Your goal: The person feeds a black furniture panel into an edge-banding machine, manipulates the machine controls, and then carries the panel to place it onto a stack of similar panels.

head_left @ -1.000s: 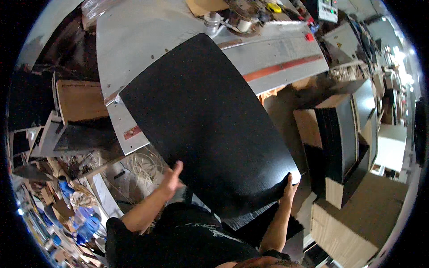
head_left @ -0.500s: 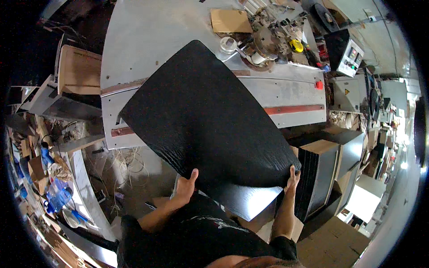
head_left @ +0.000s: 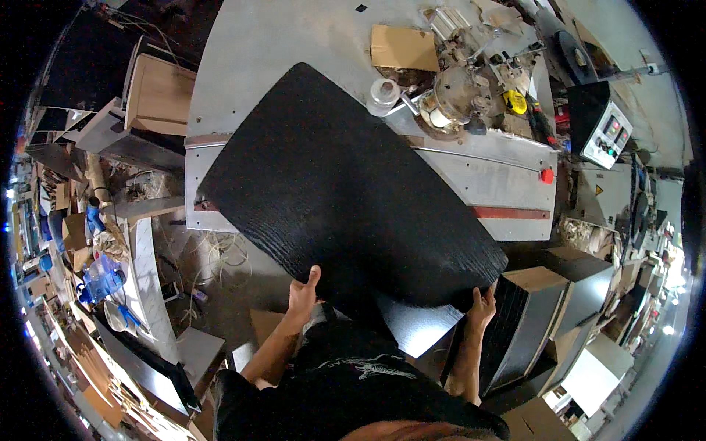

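A large black board lies slanted over a grey metal workbench; the left hand grips its near edge, fingers curled beneath; the right hand clasps the near right corner, beside stacked dark panels.

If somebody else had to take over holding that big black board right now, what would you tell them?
Left hand: grips the near edge of the big black board, on its left side.
Right hand: grips the near right corner of the same board.
Board: held in both hands, its far end over the grey machine table; whether it rests on it, I cannot tell.
Nearby: a cardboard piece and a round metal tool on the table beyond the board; a stack of dark panels stands by the right hand.
Done: board picked up and held.
Left: it seems it is not yet let go of, so keep both hands on.
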Motion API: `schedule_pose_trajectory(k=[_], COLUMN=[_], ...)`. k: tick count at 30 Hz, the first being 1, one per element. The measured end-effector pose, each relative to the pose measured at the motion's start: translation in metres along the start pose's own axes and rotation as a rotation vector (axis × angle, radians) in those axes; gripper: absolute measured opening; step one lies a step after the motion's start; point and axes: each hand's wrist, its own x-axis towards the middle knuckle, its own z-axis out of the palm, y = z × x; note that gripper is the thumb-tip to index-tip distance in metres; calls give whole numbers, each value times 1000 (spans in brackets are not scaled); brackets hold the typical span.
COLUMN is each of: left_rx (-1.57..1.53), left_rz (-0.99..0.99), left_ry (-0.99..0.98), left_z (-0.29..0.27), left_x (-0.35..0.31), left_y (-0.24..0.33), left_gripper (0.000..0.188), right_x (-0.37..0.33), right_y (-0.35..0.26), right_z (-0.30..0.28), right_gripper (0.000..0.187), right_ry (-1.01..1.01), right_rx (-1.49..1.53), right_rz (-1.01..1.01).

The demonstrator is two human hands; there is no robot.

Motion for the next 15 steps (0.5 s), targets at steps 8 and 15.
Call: schedule_pose_trajectory(k=[8,15], left_rx=[-121,-214], left_rz=[103,296], left_ry=[101,106], left_z=[14,15], left_x=[14,20], left_y=[-2,4], left_gripper=[70,80], right_x=[41,52], right_y=[-46,-90], right_z=[23,46], right_gripper=[56,57], right_ry=[-98,-93], right_rx=[-98,-238], right_rz=[-212,-302])
